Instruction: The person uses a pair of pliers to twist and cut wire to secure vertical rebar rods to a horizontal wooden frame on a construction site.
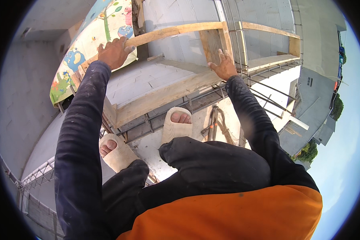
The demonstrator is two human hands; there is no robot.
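Observation:
A rectangular frame of wooden boards [168,94] lies before me on steel rebar, over pale panels. My left hand [115,54] is on the frame's far left board, its fingers bent over the far edge and its thumb spread along the wood. Farther right, my right hand [225,67] rests by the inner corner next to an upright board [213,44]. Its fingers are stretched out and apart, with nothing in them. Both arms reach forward in dark sleeves.
Rebar cages [268,72] run along the frame and to its right. My feet, in beige slippers [177,127], stand on a narrow ledge near the rebar. A pincer-like tool [213,124] lies by my right foot. A cartoon-printed sheet [74,60] hangs at left; rooftops [312,96] drop away at right.

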